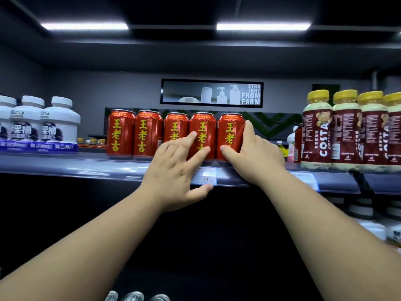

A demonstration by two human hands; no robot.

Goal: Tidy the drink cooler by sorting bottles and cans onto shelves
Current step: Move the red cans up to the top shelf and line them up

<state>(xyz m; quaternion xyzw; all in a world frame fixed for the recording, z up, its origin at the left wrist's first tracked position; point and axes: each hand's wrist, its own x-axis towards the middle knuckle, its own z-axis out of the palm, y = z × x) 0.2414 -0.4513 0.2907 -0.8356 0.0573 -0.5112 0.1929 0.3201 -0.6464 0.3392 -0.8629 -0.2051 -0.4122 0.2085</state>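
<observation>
Red cans: five in a row, upright, labels forward, on the upper shelf near its front edge. White bottles stand to their left and Costa bottles to their right, with a gap on each side. The cans sit tight together, touching or nearly so.

Right hand grips the rightmost can, thumb across the lower front and the other fingers wrapped round its right side. Reads as squaring it against its neighbour or turning the label forward.

Left hand: fingers spread and fairly straight, tips laid on the front of the fourth can, thumb hooked under the shelf lip by the price tag. Likely bracing the row so nothing slides or tips while the end can gets nudged.

Judgement: row close to done, only end-can alignment left. Risk: too hard a push leftward shunts the whole row.
</observation>
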